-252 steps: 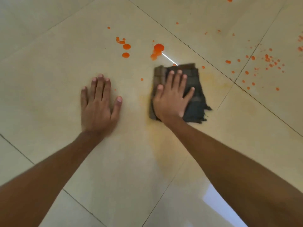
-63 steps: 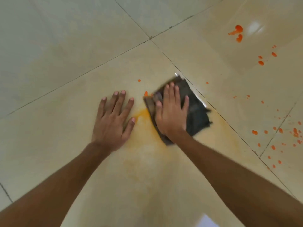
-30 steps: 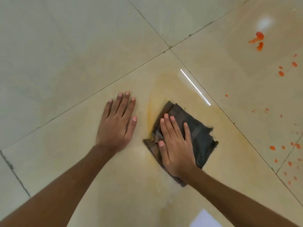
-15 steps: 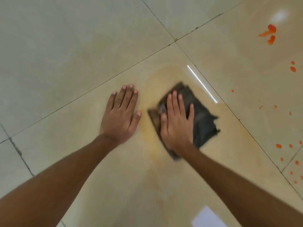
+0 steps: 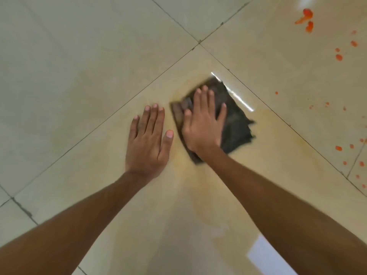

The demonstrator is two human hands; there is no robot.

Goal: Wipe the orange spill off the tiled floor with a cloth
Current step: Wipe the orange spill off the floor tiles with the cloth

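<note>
Cloth [image 5: 235,118] slid up toward tile corner since half-second back — I see right hand [image 5: 202,126] flat on it, fingers spread; left hand [image 5: 148,139] flat on floor [image 5: 79,76], fingers together; orange drops [image 5: 306,18] far right.

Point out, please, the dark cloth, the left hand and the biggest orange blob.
dark cloth [image 5: 236,124]: head view, bare fabric right of the fingers.
left hand [image 5: 148,140]: head view, back of the hand.
biggest orange blob [image 5: 307,13]: head view, its middle.
</note>
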